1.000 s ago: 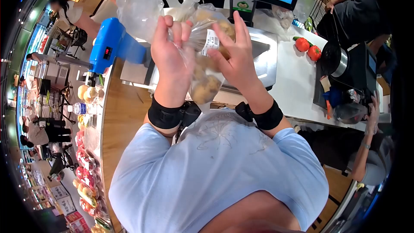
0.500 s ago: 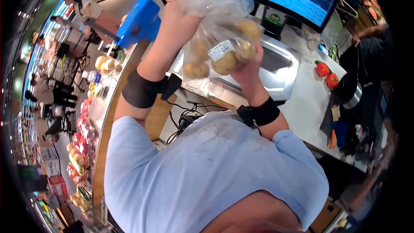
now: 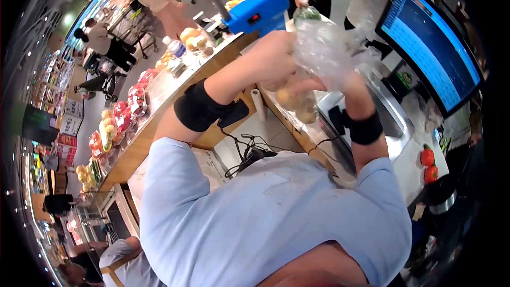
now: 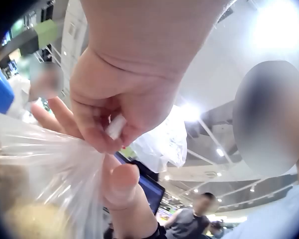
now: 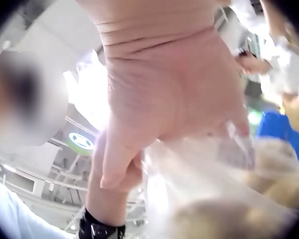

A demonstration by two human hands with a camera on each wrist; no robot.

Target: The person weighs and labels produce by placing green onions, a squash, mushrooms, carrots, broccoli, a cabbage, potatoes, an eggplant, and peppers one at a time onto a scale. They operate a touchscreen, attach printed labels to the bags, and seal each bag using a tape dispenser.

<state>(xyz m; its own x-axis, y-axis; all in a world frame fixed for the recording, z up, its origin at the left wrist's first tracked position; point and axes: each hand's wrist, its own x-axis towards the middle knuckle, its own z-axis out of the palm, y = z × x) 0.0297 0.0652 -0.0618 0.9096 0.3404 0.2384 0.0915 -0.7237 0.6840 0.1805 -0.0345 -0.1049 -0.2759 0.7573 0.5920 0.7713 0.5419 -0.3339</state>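
A clear plastic bag of potatoes (image 3: 292, 100) hangs in front of the person's chest. My left hand (image 4: 124, 99) pinches the bag's gathered neck, and a white tuft of plastic pokes out between thumb and fingers. Just beyond it, in the left wrist view, my right hand (image 5: 174, 94) lies against the neck with its thumb extended and fingers straight behind the plastic. In the head view, crumpled clear bags (image 3: 321, 48) partly cover both hands. Potatoes (image 5: 209, 219) show blurred through the plastic in the right wrist view.
A blue device (image 3: 260, 10) stands beyond the left arm, and a monitor (image 3: 433, 48) at right. Below it is a metal scale plate (image 3: 390, 127). Two tomatoes (image 3: 428, 165) lie on the counter at right. Wrapped produce (image 3: 122, 117) lines the left counter. Across it, a person holds something green (image 3: 306, 13).
The view has turned toward the blue device. My left hand has come to the bag's neck, and my right hand has gone from beneath the potatoes up to the neck.
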